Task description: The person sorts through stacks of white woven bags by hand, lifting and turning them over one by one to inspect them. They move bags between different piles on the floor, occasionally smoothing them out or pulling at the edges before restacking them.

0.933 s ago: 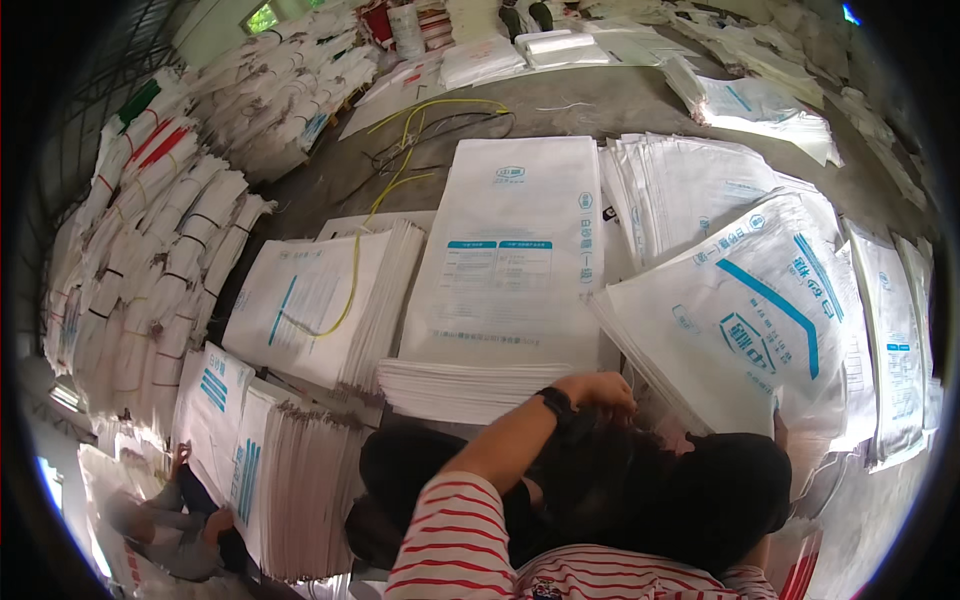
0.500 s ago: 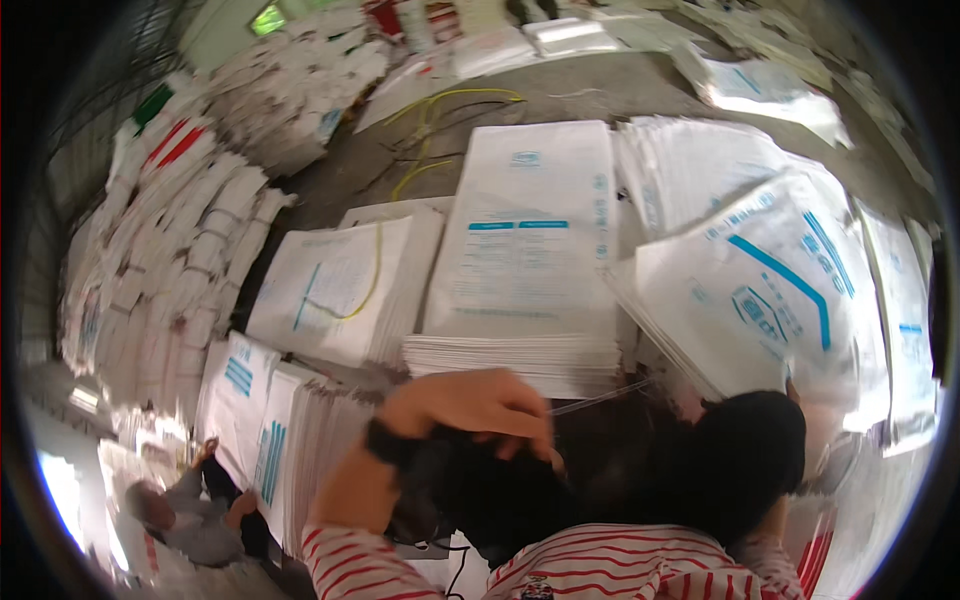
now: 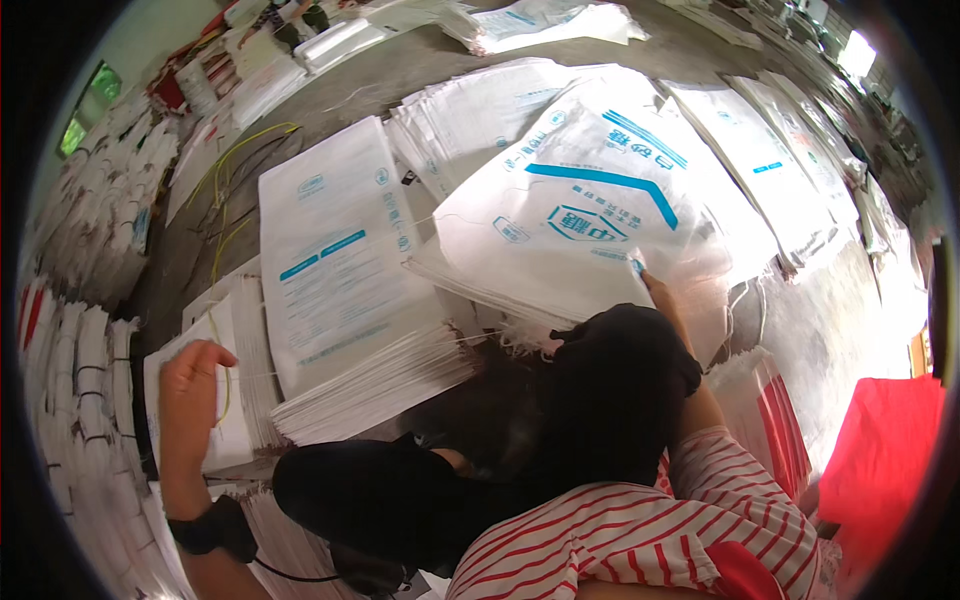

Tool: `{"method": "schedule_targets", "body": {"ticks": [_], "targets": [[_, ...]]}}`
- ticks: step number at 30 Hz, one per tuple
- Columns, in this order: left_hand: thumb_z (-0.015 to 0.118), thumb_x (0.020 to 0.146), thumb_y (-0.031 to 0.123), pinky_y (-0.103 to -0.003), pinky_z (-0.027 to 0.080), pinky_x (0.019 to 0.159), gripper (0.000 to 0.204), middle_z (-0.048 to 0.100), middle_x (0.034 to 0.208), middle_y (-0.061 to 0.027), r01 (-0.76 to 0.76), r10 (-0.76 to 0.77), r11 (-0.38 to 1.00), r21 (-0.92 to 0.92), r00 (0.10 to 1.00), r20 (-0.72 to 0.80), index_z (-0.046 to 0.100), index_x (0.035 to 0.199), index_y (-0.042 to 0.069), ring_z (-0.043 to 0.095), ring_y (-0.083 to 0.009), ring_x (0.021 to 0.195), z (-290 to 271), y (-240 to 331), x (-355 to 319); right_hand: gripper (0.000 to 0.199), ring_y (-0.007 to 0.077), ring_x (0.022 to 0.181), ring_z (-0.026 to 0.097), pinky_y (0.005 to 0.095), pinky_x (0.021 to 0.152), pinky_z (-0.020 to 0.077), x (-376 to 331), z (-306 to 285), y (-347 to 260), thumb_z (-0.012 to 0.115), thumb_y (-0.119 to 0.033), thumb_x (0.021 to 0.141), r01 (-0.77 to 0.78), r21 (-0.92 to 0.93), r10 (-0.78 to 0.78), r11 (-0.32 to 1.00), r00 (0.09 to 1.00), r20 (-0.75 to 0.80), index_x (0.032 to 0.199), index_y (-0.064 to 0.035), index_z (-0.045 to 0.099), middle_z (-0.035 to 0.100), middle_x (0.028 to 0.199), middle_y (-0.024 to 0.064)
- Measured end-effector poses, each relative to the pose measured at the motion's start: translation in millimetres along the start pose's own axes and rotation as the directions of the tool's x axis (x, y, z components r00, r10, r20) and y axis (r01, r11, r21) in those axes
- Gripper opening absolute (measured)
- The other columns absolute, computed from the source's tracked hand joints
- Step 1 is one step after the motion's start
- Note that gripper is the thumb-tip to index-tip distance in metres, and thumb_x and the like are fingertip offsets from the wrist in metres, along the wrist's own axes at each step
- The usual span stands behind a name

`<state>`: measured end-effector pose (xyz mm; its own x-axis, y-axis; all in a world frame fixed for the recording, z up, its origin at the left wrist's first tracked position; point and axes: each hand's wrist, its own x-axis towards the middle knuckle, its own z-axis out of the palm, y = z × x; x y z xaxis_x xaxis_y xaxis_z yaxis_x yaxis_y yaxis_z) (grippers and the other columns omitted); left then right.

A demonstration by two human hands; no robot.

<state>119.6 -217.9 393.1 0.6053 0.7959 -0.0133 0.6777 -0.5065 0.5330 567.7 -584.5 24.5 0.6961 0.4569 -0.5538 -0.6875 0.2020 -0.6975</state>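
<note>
My right hand point(image 3: 660, 300) is closed at the near edge of a white sack point(image 3: 560, 265) with blue print, its fingertips pinching the lifted edge. That sack lies tilted on top of a pile, its near edges fanned out. Out to the left, my left hand point(image 3: 196, 378) is raised over a smaller stack of white sacks point(image 3: 240, 440), fingers curled in. Whatever might be between those fingers is hidden. A neat stack of printed white sacks point(image 3: 340, 260) lies between my two hands. My dark-covered knees point(image 3: 620, 370) hide part of the floor in front.
Bundled sacks point(image 3: 85, 400) are piled along the left. More flat sacks point(image 3: 770, 170) lie at the right, near a red cloth-like sheet point(image 3: 880, 450). A yellow cord point(image 3: 235, 165) trails over the floor at the far left. Another person point(image 3: 300, 20) is partly visible at the back.
The view has turned to the right. My left hand has swung from in front of my body out to the left. The right hand, earlier mostly hidden behind my knee, now shows at the sack.
</note>
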Motion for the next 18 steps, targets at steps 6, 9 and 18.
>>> {"method": "schedule_targets", "body": {"ticks": [6, 9, 18], "targets": [[0.046, 0.103, 0.028, -0.022, 0.026, 0.043, 0.039, 0.04, 0.052, 0.006, -0.03, 0.019, 0.955, -0.294, 0.999, -0.04, 0.058, 0.076, 0.003, 0.03, -0.0029, 0.043, -16, 16, 17, 0.04, 0.0221, 0.073, 0.064, 0.0341, 0.069, 0.0526, 23, -4, 3, 0.056, -0.037, 0.096, -0.012, -0.029, 0.01, 1.0, 0.998, -0.066, 0.107, 0.0009, 0.064, 0.068, 0.089, 0.0145], [0.042, 0.105, 0.028, -0.024, 0.038, 0.057, 0.042, 0.055, 0.068, -0.0031, -0.169, 0.195, 0.951, -0.257, 0.978, 0.079, 0.054, 0.074, 0.003, 0.046, -0.0083, 0.058, 17, 6, 15, 0.039, 0.0203, 0.076, 0.063, 0.0331, 0.069, 0.0518, 36, -9, 8, 0.057, -0.036, 0.096, -0.019, -0.047, 0.014, 0.999, 0.994, -0.104, 0.105, 0.0002, 0.066, 0.069, 0.089, 0.0125], [0.04, 0.102, 0.022, -0.041, 0.056, 0.076, 0.036, 0.05, 0.061, -0.0046, 0.106, 0.313, 0.412, -0.905, 0.916, 0.25, 0.043, 0.069, 0.007, 0.048, -0.0182, 0.048, 33, -31, -54, 0.043, 0.0224, 0.074, 0.064, 0.0321, 0.067, 0.0516, 40, -9, 19, 0.059, -0.038, 0.094, -0.01, -0.064, 0.0, 0.998, 0.988, -0.155, 0.105, 0.0026, 0.065, 0.068, 0.09, 0.0134]]}}
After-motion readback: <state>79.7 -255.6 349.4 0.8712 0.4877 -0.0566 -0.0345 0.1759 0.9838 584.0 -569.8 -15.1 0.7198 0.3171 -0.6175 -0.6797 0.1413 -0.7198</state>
